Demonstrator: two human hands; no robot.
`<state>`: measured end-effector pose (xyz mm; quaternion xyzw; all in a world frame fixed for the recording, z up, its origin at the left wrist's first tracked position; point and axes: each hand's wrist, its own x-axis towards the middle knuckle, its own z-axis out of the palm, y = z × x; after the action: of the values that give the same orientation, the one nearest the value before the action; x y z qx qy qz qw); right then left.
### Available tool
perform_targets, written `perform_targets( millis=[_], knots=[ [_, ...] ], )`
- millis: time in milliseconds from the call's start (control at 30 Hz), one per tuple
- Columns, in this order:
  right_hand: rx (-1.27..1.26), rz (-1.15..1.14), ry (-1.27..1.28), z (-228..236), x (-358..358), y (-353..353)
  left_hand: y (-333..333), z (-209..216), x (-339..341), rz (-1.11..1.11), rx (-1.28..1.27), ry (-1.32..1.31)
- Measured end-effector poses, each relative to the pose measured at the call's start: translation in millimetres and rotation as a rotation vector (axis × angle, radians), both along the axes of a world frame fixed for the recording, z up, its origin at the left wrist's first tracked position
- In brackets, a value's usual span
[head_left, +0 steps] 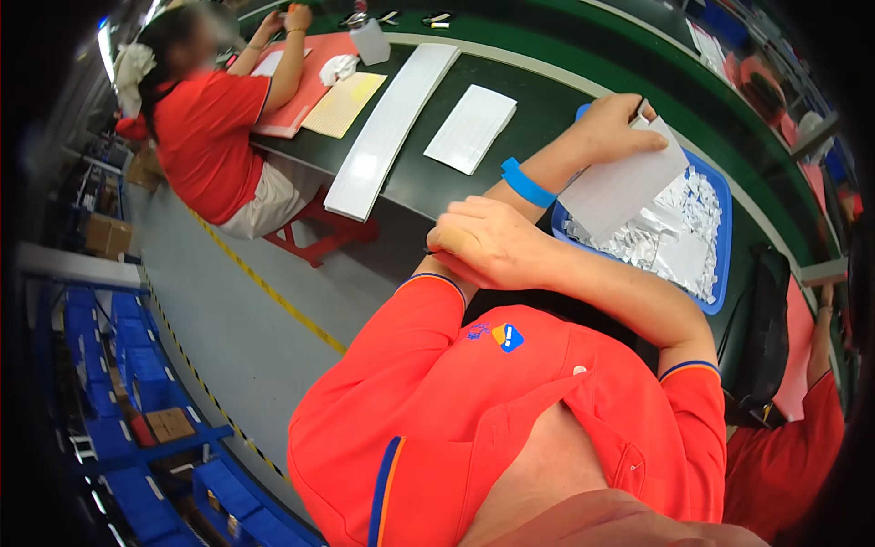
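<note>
My left hand [618,132], with a blue band on its wrist, is closed on a white paper sheet or thin stack of sheets [624,182]. The thumb lies on top, and the paper slants over a blue plastic basket [725,228]. Small white paper pieces [702,196] fill the basket. Crossing in front of my chest, my right hand [492,242] is closed, fingers curled at the inside of my left elbow. Whatever those fingers hold, if anything, is hidden.
On the green table [401,173] lie a long white sheet strip [392,132] and a short white stack [471,128]. A co-worker in red [214,118] sits at the left beside a yellowish sheet [344,103]. A black bag [766,328] stands at the right, near another person's red sleeve [793,465].
</note>
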<state>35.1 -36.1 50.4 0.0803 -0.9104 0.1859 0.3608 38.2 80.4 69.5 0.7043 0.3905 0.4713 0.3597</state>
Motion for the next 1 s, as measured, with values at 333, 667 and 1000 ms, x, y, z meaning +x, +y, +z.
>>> perform_targets(
  millis=[333, 667, 1000],
  knots=[
    [-0.158, -0.163, -0.192, 41, 91, 27, 10, -10, -40, 0.052, -0.330, -0.090],
    [-0.655, -1.136, 0.252, -8, 326, 122, -30, -62, -126, 0.098, -0.676, -0.115],
    [-0.676, -1.425, 0.205, -77, 352, 138, 0, -50, -164, 0.325, -0.644, 0.004]
  ],
)
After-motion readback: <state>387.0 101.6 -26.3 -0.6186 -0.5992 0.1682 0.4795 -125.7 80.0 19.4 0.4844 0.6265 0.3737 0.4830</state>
